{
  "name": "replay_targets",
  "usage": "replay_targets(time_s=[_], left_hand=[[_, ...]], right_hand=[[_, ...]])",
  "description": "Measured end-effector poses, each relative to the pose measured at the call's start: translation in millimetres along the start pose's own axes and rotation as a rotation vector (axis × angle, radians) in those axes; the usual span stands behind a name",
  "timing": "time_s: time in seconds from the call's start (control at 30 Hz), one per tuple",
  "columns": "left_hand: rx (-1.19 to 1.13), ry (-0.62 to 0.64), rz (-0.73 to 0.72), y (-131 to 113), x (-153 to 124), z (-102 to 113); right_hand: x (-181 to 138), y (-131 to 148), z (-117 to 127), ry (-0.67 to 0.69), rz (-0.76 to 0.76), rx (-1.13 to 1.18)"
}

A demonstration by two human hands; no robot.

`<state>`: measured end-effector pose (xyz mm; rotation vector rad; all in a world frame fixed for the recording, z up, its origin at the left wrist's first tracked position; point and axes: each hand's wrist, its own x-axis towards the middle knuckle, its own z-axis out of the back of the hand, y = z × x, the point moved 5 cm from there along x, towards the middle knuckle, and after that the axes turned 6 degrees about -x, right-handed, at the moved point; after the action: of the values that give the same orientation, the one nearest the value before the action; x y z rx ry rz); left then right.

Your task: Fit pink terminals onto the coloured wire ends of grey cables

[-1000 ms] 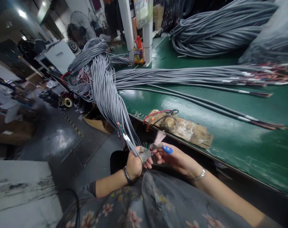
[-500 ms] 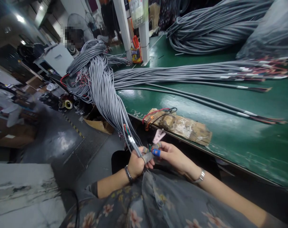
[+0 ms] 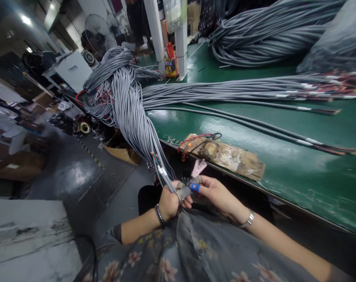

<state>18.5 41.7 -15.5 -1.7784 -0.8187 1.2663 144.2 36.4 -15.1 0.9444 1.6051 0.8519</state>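
Observation:
My left hand (image 3: 169, 203) is closed around the ends of a few grey cables (image 3: 163, 174) that hang down from a thick grey bundle (image 3: 128, 102) draped over the bench edge. Its fingertips are wrapped in grey tape. My right hand (image 3: 216, 194) pinches at the coloured wire ends (image 3: 186, 181) sticking out of those cables, right against the left hand. A blue guard (image 3: 195, 187) covers one right fingertip. Both hands sit over my lap, just below the front edge of the green bench (image 3: 298, 176).
A worn cardboard pad (image 3: 233, 158) with red and black leads lies at the bench edge. Long grey cables (image 3: 254, 92) stretch across the bench, and a big coil (image 3: 268, 31) lies at the back. White posts (image 3: 180, 35), boxes and a fan stand beyond.
My right hand has drawn in to the left, closing up against the left hand at the wire ends. The left hand has kept its hold on the cables.

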Motion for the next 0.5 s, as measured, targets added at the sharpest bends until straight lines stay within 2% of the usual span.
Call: replay_targets(time_s=[0.17,0.33,0.5], left_hand=[[-0.08,-0.048,-0.004,3,1,2],[-0.19,-0.09,0.017,-1,-3,1],[-0.249,-0.047,0.037,-9,-5,-7]], right_hand=[[2,-8,1,0.005,-0.031,0.086],[8,-18,12,-0.042,-0.045,0.372],[15,-11,17,-0.024,0.023,0.419]])
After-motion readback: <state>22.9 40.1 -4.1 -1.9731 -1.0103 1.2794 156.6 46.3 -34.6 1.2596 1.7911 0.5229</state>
